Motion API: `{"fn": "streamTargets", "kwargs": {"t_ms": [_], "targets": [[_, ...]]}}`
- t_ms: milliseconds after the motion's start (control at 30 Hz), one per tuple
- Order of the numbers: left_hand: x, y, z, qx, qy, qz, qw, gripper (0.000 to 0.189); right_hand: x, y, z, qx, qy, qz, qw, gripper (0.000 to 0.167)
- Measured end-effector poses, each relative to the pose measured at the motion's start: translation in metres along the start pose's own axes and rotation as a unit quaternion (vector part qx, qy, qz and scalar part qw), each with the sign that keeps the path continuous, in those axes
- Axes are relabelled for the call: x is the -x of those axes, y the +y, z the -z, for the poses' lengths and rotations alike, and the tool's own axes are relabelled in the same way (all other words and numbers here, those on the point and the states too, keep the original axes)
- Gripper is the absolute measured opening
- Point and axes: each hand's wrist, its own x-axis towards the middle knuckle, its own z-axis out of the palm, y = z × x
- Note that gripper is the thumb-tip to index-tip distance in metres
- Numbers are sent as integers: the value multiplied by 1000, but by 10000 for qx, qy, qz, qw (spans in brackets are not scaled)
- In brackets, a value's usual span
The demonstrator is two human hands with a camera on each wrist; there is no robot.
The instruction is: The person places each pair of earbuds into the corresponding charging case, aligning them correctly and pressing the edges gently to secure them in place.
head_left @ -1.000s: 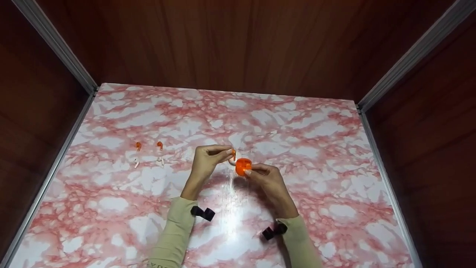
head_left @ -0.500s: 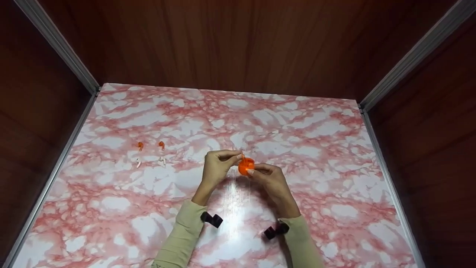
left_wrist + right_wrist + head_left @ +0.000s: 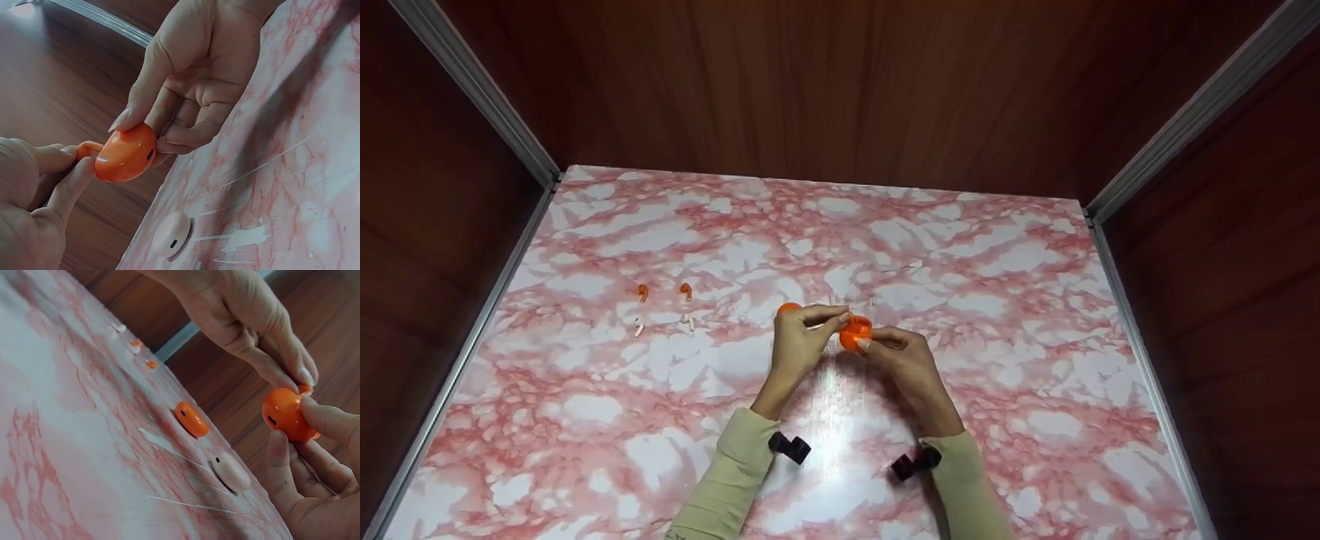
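Observation:
Between my left hand's (image 3: 801,341) thumb and fingertips is an orange earbud (image 3: 87,148), pinched at the opening of an orange earbud case (image 3: 853,339). My right hand (image 3: 906,366) holds that case above the table, thumb on one side and fingers on the other. The left wrist view shows part of the earbud projecting from the case; how deep it sits is hidden. On the table below lie a second orange case (image 3: 191,419), partly behind my left hand in the head view, and a white case (image 3: 230,472).
Two loose orange earbuds (image 3: 643,292) lie left on the marbled table (image 3: 592,409), with white earbuds (image 3: 639,327) just nearer. Dark wood panels (image 3: 810,90) wall the back and both sides. A black device (image 3: 790,448) sits on each wrist.
My left hand has moved right, bringing the earbud to the case opening. The right hand stays almost still with the case. The second orange case has come into sight behind the left hand.

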Motion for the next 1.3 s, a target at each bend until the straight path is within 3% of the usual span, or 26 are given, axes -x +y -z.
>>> {"fn": "streamTargets", "kwargs": {"t_ms": [533, 1067, 1300], "targets": [[1, -2, -3, 27, 194, -97, 9998, 11, 0, 1, -1, -152, 101, 66, 9998, 26], [1, 1, 2, -594, -292, -118, 9977, 13, 0, 3, 1, -131, 69, 59, 9999, 26], [2, 2, 4, -978, -595, -2, 9934, 11, 1, 2, 2, -141, 74, 65, 9999, 25]]}}
